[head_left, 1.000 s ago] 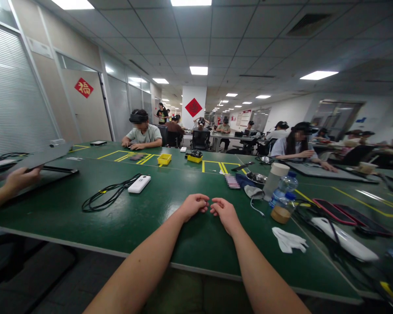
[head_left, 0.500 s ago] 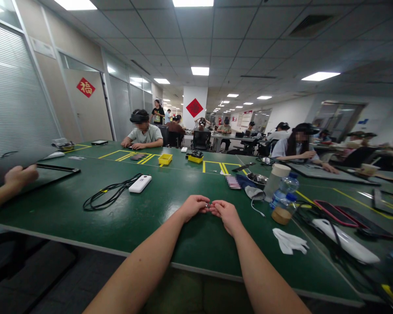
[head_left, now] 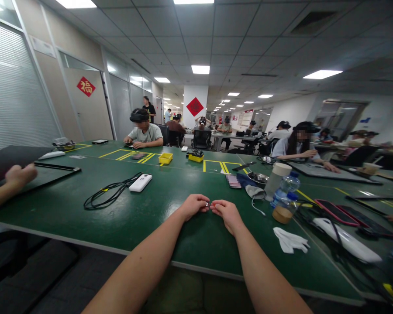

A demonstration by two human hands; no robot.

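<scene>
Both my hands rest on the green table point(head_left: 144, 218) in front of me, fingertips meeting. My left hand point(head_left: 194, 205) is curled, and my right hand point(head_left: 225, 211) is curled too. Between their fingertips sits a tiny dark thing point(head_left: 208, 203) that I cannot make out. A white power bank point(head_left: 139, 182) with a coiled black cable point(head_left: 108, 195) lies to the left of my hands. White crumpled gloves point(head_left: 290, 240) lie to the right.
Bottles and a cup point(head_left: 281, 192) stand at my right, with phones point(head_left: 336, 211) and a white device point(head_left: 345, 240) beyond. A neighbour's hand point(head_left: 19, 175) holds a dark laptop at the left. Yellow trays point(head_left: 165, 158) and several seated people are farther off.
My fingertips have closed the small gap between them and now meet. The neighbour's laptop lid at the left has swung down.
</scene>
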